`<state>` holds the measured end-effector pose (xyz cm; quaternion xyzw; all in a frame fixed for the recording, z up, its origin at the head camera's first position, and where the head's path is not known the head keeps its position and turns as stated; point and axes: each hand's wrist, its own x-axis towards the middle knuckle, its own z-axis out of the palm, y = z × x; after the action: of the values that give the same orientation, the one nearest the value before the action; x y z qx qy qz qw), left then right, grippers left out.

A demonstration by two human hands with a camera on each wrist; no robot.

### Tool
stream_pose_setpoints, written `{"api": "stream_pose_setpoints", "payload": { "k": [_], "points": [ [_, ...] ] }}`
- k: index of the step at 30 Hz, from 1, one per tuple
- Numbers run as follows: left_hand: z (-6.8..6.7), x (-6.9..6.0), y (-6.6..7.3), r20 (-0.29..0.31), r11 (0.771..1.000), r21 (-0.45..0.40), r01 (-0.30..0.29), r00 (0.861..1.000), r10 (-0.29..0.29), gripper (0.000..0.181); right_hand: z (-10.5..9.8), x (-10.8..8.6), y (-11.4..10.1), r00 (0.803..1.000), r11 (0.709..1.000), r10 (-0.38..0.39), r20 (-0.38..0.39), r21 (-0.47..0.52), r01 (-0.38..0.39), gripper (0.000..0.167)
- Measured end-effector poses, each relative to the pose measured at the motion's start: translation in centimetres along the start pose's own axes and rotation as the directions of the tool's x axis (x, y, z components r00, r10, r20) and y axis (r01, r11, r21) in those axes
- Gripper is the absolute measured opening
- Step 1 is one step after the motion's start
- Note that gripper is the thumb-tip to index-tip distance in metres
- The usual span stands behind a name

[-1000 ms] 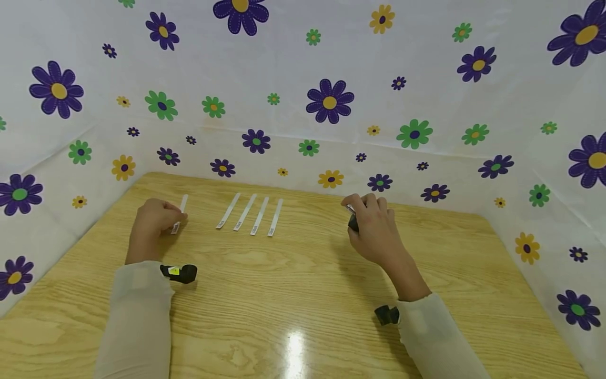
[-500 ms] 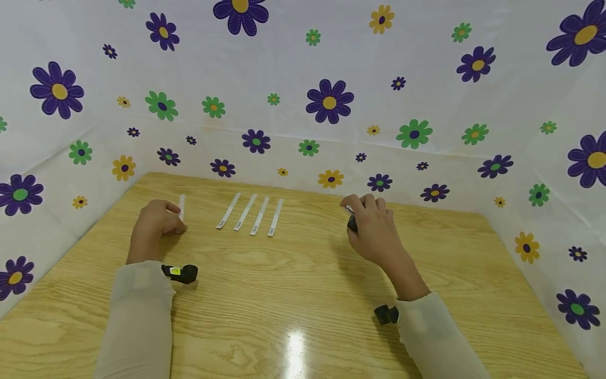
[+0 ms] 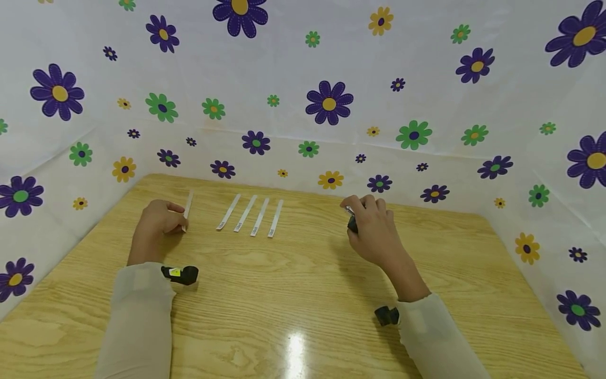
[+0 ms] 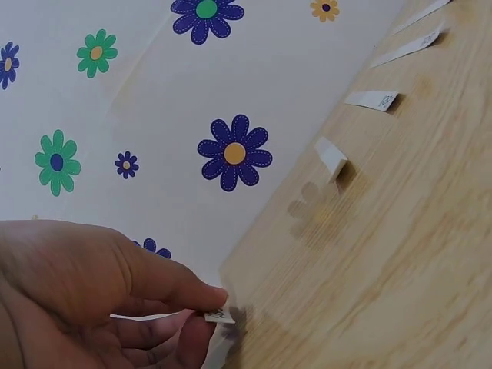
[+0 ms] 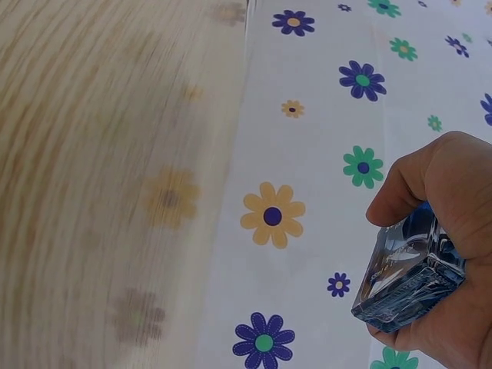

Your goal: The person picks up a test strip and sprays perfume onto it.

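Observation:
My left hand (image 3: 158, 221) pinches a white paper test strip (image 3: 189, 205) between thumb and finger at the table's left. In the left wrist view only the strip's printed end (image 4: 220, 316) shows clearly past the fingertips. At the right, above the table, my right hand (image 3: 376, 231) grips a small clear, blue-tinted glass bottle, which looks like a perfume bottle (image 5: 407, 269). Its thick base faces the right wrist camera, and the fingers hide much of it. Several more strips (image 3: 260, 216) lie side by side between the hands, their printed ends towards me.
The wooden table (image 3: 265, 295) ends at the back and sides against a white flower-printed cloth (image 3: 284, 68). A black wrist camera (image 3: 184, 274) sits at the left cuff, and another wrist camera (image 3: 387, 316) at the right cuff.
My left hand's strip has turned, and its far end has swung right. The fingers have shifted slightly down along it. The right hand with the bottle has hardly moved.

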<state>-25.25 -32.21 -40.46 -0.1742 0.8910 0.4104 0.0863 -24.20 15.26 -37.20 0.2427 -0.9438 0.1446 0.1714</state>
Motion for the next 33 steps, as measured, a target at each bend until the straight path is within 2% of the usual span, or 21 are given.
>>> {"api": "stream_pose_setpoints", "payload": {
  "k": [4,10,16,21,29,33],
  "points": [
    [0.3,-0.2,0.2,-0.028,0.999,-0.050,0.003,1.000,-0.005,0.043,0.0,0.0,0.0,1.000,1.000,0.000,0.004,-0.001,0.000,0.048],
    [0.8,-0.5,0.1,-0.075,0.995,-0.077,-0.067,0.995,0.061,0.039,0.0,0.0,-0.1,1.000,1.000,-0.001,0.004,-0.007,0.001,0.048],
    [1.6,-0.2,1.3,-0.110,0.985,-0.142,-0.093,0.991,0.077,0.037,0.0,0.0,-0.1,1.000,1.000,0.003,0.005,-0.006,-0.003,0.048],
    [2.4,-0.2,2.3,-0.129,0.978,-0.131,-0.161,0.981,0.144,0.035,0.0,0.0,-0.1,1.000,1.000,0.004,0.008,-0.006,-0.004,0.048],
    [4.1,-0.4,4.5,-0.110,0.966,-0.124,-0.227,0.971,0.214,0.033,0.0,-0.1,-0.1,1.000,1.000,-0.003,0.004,-0.005,0.003,0.047],
    [5.2,-0.6,6.0,-0.083,0.953,-0.093,-0.289,0.956,0.281,0.030,0.0,-0.1,-0.2,1.000,1.000,-0.003,0.002,-0.003,0.003,0.047]
  ]
}}
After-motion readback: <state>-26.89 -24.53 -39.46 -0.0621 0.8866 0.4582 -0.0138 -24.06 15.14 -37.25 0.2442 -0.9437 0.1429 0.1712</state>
